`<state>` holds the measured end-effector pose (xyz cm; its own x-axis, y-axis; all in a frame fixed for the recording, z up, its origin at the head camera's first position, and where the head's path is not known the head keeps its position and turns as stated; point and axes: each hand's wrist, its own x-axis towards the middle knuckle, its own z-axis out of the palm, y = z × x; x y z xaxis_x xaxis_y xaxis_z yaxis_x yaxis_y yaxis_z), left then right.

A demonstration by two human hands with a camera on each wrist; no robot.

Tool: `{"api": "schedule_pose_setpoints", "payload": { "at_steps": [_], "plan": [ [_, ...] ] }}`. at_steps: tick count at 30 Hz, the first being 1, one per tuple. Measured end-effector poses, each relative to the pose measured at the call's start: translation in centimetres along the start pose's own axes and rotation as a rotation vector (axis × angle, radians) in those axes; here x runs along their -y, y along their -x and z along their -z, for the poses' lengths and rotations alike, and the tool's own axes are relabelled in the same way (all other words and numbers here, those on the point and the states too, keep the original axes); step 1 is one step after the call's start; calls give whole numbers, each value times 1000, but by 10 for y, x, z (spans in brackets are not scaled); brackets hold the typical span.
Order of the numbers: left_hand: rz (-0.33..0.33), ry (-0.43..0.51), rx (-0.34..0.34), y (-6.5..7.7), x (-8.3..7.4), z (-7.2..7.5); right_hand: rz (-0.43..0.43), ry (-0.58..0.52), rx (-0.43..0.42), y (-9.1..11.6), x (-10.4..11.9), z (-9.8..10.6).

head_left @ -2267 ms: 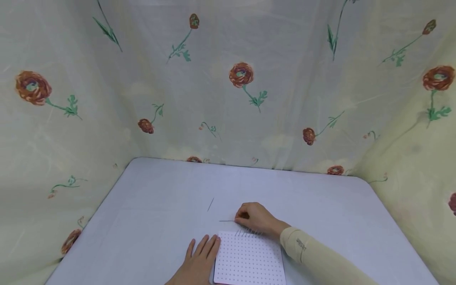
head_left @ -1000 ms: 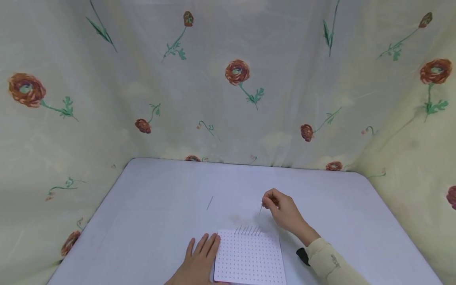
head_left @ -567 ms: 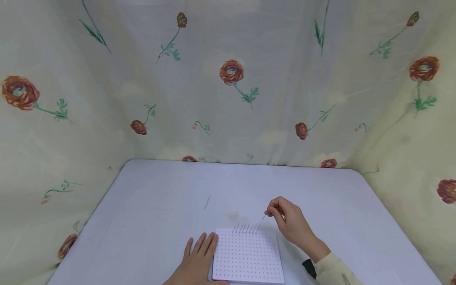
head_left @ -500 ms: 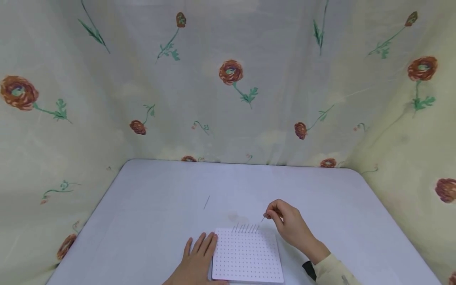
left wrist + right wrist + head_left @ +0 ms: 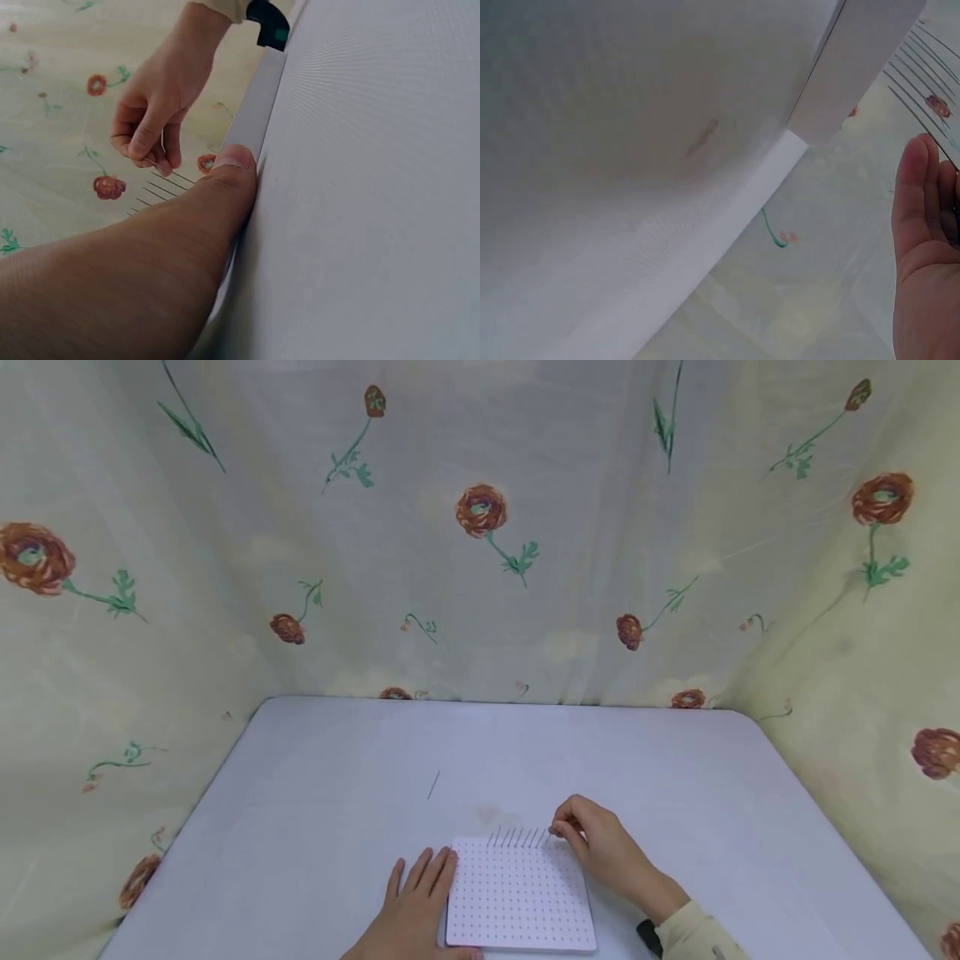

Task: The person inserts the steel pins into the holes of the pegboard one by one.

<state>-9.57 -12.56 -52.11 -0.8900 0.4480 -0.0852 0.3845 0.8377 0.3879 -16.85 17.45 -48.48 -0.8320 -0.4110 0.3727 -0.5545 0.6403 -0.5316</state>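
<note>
A white pegboard dotted with small holes lies at the near side of the table. Several thin metal rods stand in a row along its far edge, leaning to the right in the head view. My right hand pinches another thin rod between thumb and fingertips, at the right end of that row, with its lower tip close over the board. My left hand rests against the board's left side, fingers straight. In the left wrist view its thumb lies on the board's near edge.
One loose rod lies on the white table beyond the board. A flowered curtain surrounds the table at the back and sides. A black wrist device shows at the right sleeve.
My right hand picked a rod up off the table, turned it upright and brought it down to the right end of the row. The left hand stays at the board.
</note>
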Motion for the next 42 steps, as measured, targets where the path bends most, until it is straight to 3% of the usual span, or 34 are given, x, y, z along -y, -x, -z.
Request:
{"api": "schedule_pose_setpoints", "payload": {
  "at_steps": [19, 26, 31, 36, 42],
  "plan": [
    [33, 5, 17, -3, 2, -3, -3, 49, 85, 0, 2, -4],
    [18, 5, 7, -2, 1, -2, -82, 62, 134, 0, 4, -2],
    [-4, -3, -5, -1, 0, -2, -204, 121, 202, 8, 7, 6],
    [23, 9, 26, -2, -2, -1, -303, 207, 305, 21, 14, 12],
    [59, 48, 57, -1, -4, 2, -349, 145, 439, 42, 20, 18]
  ]
}}
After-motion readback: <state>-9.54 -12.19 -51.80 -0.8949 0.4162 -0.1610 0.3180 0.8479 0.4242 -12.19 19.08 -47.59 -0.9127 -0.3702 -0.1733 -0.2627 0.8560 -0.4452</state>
